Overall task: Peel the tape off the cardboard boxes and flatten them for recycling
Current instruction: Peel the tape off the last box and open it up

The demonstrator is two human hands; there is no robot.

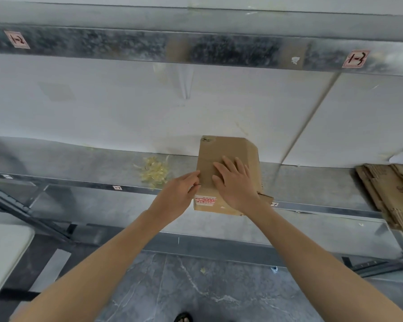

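Observation:
A brown cardboard box [228, 147] stands on the metal shelf [91, 163], its near end jutting past the shelf's front edge. A red-printed label [205, 201] is on its front face. My right hand [236, 182] lies flat on the box's top with fingers spread. My left hand [182, 194] is at the box's left edge, fingertips pinched together at the edge, apparently on a strip of tape too thin to make out.
A heap of peeled yellowish tape [155, 171] lies on the shelf left of the box. Flattened cardboard [391, 194] is stacked at the shelf's right end. A second shelf beam [196, 47] runs overhead. A white surface [2, 252] is at lower left.

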